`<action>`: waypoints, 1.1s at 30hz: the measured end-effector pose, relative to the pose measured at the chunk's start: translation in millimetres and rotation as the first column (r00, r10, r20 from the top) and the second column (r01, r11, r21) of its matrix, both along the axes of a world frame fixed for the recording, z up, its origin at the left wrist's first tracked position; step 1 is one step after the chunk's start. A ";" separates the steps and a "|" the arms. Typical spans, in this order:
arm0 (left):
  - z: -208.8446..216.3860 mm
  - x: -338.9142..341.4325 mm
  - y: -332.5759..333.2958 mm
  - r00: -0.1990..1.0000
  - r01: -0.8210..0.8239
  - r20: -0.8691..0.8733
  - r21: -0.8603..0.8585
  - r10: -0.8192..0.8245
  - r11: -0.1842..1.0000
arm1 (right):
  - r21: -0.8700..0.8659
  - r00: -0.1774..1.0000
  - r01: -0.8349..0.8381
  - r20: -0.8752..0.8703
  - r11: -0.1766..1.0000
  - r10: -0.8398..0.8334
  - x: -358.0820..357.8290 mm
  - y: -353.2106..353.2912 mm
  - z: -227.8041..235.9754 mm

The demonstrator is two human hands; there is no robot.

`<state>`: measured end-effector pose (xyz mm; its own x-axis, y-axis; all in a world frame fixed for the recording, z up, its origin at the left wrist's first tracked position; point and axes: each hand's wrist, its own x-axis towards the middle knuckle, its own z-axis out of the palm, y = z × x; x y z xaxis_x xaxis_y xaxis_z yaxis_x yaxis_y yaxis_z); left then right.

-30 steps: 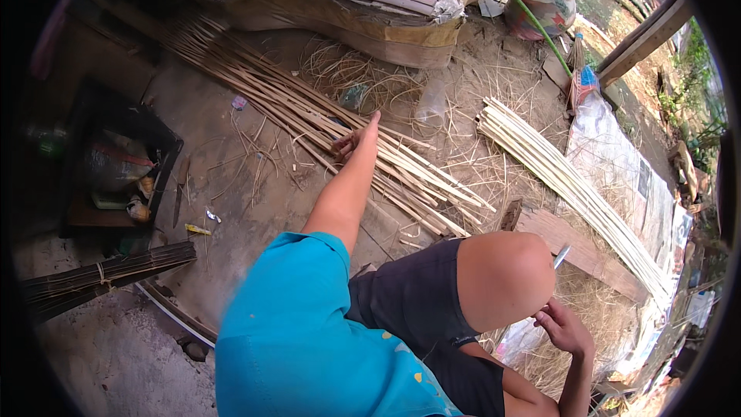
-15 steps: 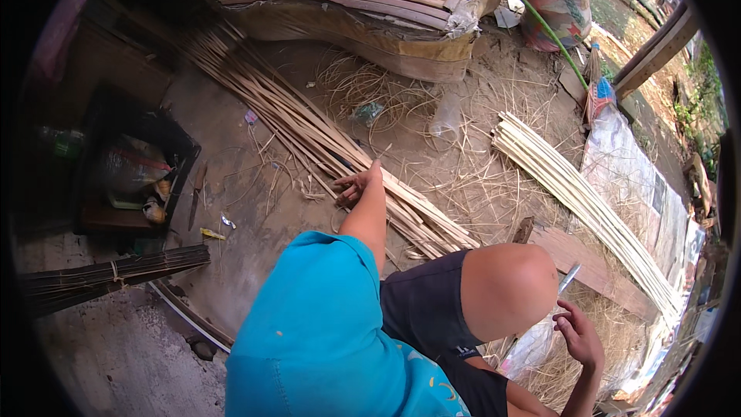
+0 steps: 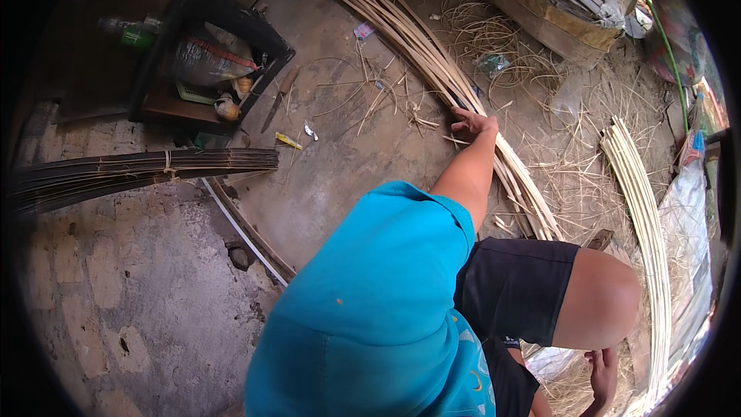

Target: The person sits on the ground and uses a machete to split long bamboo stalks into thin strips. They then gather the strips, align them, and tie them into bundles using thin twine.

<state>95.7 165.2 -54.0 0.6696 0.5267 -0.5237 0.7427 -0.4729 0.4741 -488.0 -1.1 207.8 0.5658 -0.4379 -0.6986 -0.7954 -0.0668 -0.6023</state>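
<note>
A long bundle of thin tan cane-like strips [image 3: 421, 38] runs across the ground from the top toward my knee. My left hand [image 3: 472, 121] is at the middle of this bundle, its fingers curled round the left edge and some strips passing beneath the wrist. Down by my bent right knee, my right hand [image 3: 603, 374] is raised with loosely parted fingers and nothing visible in it; the knee hides part of it. A second bundle, of paler strips [image 3: 644, 239], lies to the right.
Curly shavings [image 3: 482, 27] litter the ground beyond the bundle. At left are a black open box [image 3: 212, 112] with bags inside, a knife [image 3: 279, 100] and a tied bundle of dark strips [image 3: 147, 174]. A slatted piece [image 3: 556, 15] stands at the far right.
My view has swung left, so the scene sits further right. My left hand is still at the tan strips, its fingers less spread. My right hand is now partly behind the knee.
</note>
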 end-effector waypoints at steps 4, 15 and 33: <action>5.9 10.5 -18.2 0.985 0.082 -0.159 0.103 -0.065 0.991 | -0.005 0.992 0.127 -0.026 0.992 -0.127 -31.3 -9.0 -14.9; -4.8 21.0 -17.7 0.999 0.004 0.035 -0.041 -0.003 0.999 | -0.408 0.814 -0.580 -0.329 0.705 0.479 128.3 27.6 75.9; 83.3 -125.0 -44.0 0.989 0.062 0.135 -0.754 0.061 0.654 | -0.418 0.799 -0.492 0.133 0.764 0.587 353.0 1.3 -124.8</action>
<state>-29.2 121.3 29.3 0.7654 -0.0097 -0.6434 0.6413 0.0938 0.7615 -135.0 0.2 82.9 0.9095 -0.1899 -0.3699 -0.3937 -0.6797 -0.6190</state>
